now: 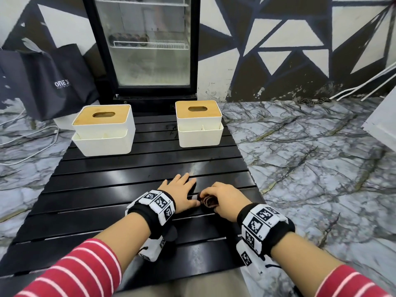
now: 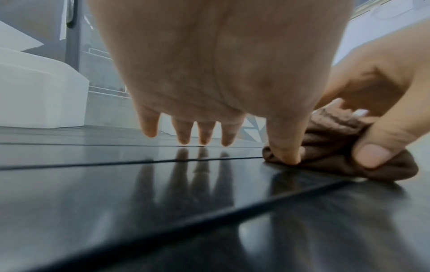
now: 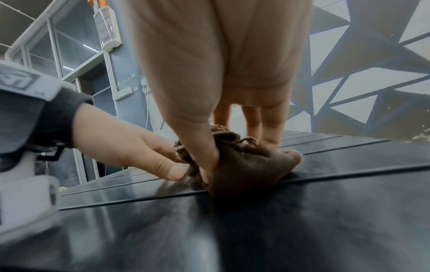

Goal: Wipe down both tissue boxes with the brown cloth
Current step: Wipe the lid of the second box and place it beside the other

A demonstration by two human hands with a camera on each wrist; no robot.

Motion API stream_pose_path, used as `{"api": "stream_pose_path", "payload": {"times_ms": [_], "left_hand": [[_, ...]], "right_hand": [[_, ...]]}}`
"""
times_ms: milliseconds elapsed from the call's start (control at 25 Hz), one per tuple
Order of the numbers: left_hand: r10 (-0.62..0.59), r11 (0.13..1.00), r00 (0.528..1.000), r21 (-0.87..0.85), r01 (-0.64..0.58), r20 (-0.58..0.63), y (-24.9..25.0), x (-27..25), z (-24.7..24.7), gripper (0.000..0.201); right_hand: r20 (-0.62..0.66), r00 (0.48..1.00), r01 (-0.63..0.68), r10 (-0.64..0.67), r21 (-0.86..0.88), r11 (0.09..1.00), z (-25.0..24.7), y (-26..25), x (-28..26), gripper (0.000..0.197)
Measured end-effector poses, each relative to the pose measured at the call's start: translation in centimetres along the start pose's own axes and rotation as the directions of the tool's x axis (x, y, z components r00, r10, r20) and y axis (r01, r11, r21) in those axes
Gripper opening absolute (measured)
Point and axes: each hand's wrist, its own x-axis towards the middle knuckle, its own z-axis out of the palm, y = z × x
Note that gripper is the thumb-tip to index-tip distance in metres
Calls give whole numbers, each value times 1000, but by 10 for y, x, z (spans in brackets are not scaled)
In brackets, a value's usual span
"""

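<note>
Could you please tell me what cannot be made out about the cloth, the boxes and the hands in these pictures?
- Brown cloth: head view, mostly covered by the right hand; its full shape is hidden.
- Tissue boxes, left tissue box and right tissue box: contents hidden under the wooden lids; backs face away.
- Left hand: left wrist view, wrist cut off by the top edge.
- Table: right wrist view, near surface blurred.
</note>
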Motion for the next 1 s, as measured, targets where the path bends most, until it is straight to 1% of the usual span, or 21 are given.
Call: {"api": "stream_pose_path", "payload": {"times_ms": [160, 320, 520, 600, 680, 800, 1000], "left_hand": [[28, 1000, 1000, -13, -28, -9, 21, -29, 17, 80], [22, 1000, 1000, -14, -22, -1, 37, -51, 34, 83], [19, 1000, 1000, -21, -19, -10, 50, -70, 47, 84], [17, 999, 999, -33, -18, -32, 51, -74, 52, 83], [21, 998, 998, -59, -24, -55, 50, -76, 56, 82], [23, 997, 998, -73, -28, -66, 48, -75, 58, 81], [25, 997, 997, -69, -30, -77, 48, -75, 57, 81]], "right_hand": [[-46, 999, -15, 16, 33, 999, 9, 4, -20, 46], [-68, 997, -42, 44, 38, 998, 24, 8, -39, 49], [-128, 990, -59, 65, 50, 997, 41, 14, -63, 52], [-142, 988, -49, 53, 26, 998, 53, 15, -71, 52], [-172, 983, -68, 68, 7, 998, 60, 14, -77, 51], [-204, 972, -118, 118, 16, 993, 62, 12, -83, 52], [-220, 968, -124, 125, 19, 992, 65, 10, -83, 52]]}}
